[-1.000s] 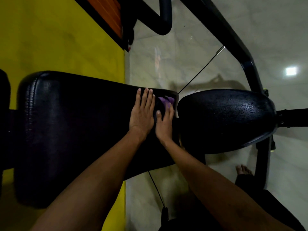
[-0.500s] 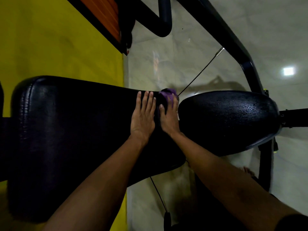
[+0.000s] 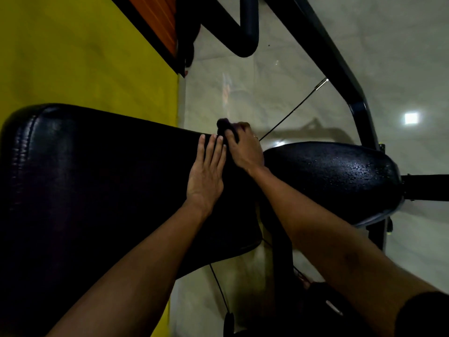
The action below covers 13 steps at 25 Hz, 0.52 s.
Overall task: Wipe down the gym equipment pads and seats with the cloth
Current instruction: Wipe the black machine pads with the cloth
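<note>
Cloth (image 3: pixel 223 126) clamped in right hand (image 3: pixel 245 148) at back pad (image 3: pixel 97 178) edge, left hand (image 3: pixel 206 173) flat, open

Back pad (image 3: pixel 97 190) on the left, seat pad (image 3: pixel 335 181) right, ends nearly meeting. Both hands at the back pad's far right corner: left hand (image 3: pixel 206 173) flat on the pad, right hand (image 3: pixel 245 149) just beside it, over the cloth (image 3: pixel 222 126) at the edge. Frame bar (image 3: pixel 340 69) behind the seat pad.
</note>
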Available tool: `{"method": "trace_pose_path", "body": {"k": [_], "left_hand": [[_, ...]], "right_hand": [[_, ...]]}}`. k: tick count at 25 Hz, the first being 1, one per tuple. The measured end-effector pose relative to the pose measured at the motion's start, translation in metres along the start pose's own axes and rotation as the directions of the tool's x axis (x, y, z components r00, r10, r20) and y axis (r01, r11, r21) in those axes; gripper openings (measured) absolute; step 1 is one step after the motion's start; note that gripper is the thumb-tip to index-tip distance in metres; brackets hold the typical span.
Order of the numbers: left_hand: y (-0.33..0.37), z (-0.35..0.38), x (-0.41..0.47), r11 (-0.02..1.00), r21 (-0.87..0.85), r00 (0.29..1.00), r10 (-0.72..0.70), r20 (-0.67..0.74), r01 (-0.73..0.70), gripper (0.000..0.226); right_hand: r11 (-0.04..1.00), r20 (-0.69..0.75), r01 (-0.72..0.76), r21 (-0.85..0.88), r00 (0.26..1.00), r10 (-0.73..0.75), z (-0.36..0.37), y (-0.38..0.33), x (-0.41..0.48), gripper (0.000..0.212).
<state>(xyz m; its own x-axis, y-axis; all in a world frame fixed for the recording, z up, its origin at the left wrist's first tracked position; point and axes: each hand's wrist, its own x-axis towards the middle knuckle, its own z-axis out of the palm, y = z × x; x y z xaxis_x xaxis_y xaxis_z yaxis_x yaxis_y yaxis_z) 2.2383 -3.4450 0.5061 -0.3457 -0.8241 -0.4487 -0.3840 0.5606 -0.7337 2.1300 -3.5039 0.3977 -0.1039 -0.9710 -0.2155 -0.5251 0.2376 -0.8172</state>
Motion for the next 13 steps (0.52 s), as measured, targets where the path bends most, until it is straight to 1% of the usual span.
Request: {"method": "trace_pose_path", "body": {"k": [1, 2, 3, 5, 7, 9, 11, 13], "left_hand": [[-0.001, 0.000, 0.000, 1.000, 0.000, 1.000, 0.000, 0.004, 0.000, 0.072], [-0.001, -0.001, 0.000, 1.000, -0.012, 1.000, 0.001, 0.011, -0.001, 0.071], [-0.002, -0.003, -0.001, 1.000, -0.028, 1.000, 0.002, 0.019, -0.002, 0.071], [-0.002, -0.006, -0.001, 0.999, -0.042, 1.000, -0.002, 0.029, 0.003, 0.070], [-0.003, -0.009, 0.000, 0.997, -0.077, 0.999, -0.012, 0.047, 0.016, 0.068], [-0.006, -0.016, -0.001, 0.983, -0.176, 0.996, -0.030, 0.088, 0.045, 0.064], [-0.004, -0.028, -0.007, 0.936, -0.342, 0.992, -0.051, 0.120, 0.089, 0.061], [0.008, -0.041, -0.023, 0.868, -0.482, 0.984, -0.038, 0.175, 0.119, 0.060]], "right_hand": [[0.997, 0.056, -0.066, -0.030, 0.996, 0.068, -0.002, 0.013, 0.012, 0.048], [0.985, 0.120, -0.166, -0.050, 0.978, 0.171, -0.006, 0.028, 0.024, 0.050], [0.960, 0.194, -0.276, -0.048, 0.940, 0.281, -0.010, 0.041, 0.031, 0.052], [0.927, 0.253, -0.374, -0.007, 0.897, 0.364, -0.011, 0.053, 0.027, 0.053], [0.927, 0.220, -0.364, 0.092, 0.915, 0.337, -0.011, 0.049, 0.005, 0.046], [0.935, 0.181, -0.310, 0.174, 0.943, 0.279, -0.018, 0.046, -0.026, 0.039], [0.957, 0.199, -0.262, 0.123, 0.952, 0.235, -0.032, 0.048, -0.058, 0.039], [0.975, 0.245, -0.223, 0.004, 0.945, 0.215, -0.046, 0.052, -0.087, 0.040]]}}
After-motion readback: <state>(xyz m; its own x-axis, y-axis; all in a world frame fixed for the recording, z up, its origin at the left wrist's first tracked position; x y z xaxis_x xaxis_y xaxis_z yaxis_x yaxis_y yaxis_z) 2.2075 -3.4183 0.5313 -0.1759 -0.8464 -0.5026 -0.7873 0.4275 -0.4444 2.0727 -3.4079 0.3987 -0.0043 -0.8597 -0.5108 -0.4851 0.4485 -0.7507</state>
